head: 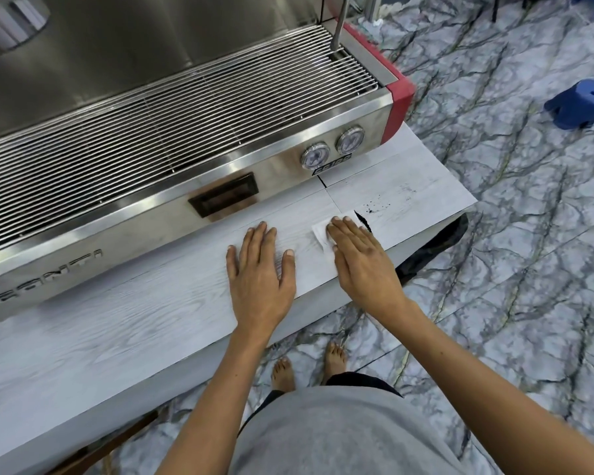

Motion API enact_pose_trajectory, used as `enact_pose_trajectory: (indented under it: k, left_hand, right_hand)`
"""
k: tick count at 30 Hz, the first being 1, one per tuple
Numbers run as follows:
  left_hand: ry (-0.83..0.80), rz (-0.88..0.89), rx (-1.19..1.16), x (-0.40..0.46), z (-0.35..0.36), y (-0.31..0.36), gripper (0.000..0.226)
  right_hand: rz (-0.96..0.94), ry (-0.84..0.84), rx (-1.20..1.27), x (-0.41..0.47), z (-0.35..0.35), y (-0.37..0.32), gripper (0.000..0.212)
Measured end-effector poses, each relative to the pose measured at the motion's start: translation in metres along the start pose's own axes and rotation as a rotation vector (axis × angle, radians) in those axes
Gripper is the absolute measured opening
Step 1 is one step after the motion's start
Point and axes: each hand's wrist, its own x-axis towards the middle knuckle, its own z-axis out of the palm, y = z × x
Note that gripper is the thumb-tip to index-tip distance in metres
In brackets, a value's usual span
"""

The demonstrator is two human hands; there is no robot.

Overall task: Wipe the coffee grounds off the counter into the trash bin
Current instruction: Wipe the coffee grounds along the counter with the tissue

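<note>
Wiping underway — right hand (359, 255) flat on a white tissue (321, 233), pushing coffee grounds (366, 219) toward the counter's (134, 323) right end.
Left hand (259, 265) lies open, palm down on the counter, gripping nothing. Grounds sit in a dark ridge at the tissue's leading edge, loose specks beyond; the black trash bin (436, 241) waits below the edge. Best to keep even pressure and one steady stroke — sweep past the specks too, aim over the bin mouth.
</note>
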Motion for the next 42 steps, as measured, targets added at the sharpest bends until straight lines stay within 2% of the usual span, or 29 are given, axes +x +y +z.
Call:
enact_pose_trajectory:
  k: [9,17,25,31,42]
  left_hand:
    - [0.008,-0.002,0.008,0.001,0.001,-0.001,0.059]
    - [0.012,-0.004,0.001,0.001,0.002,-0.001,0.057]
    - [0.036,-0.018,-0.013,0.002,0.003,0.001,0.055]
    - [0.050,-0.018,-0.011,0.001,0.004,0.001,0.056]
    - [0.059,-0.032,-0.009,0.002,0.003,0.002,0.058]
  right_hand:
    - [-0.059,-0.005,0.074,-0.014,-0.006,0.005,0.041]
    - [-0.016,0.005,0.090,-0.001,-0.015,0.033,0.041]
    - [-0.061,0.036,0.179,-0.007,-0.017,0.011,0.038]
    - [-0.108,-0.013,0.059,-0.001,0.000,-0.005,0.047]
    - [-0.048,0.019,-0.068,-0.002,0.001,0.004,0.049]
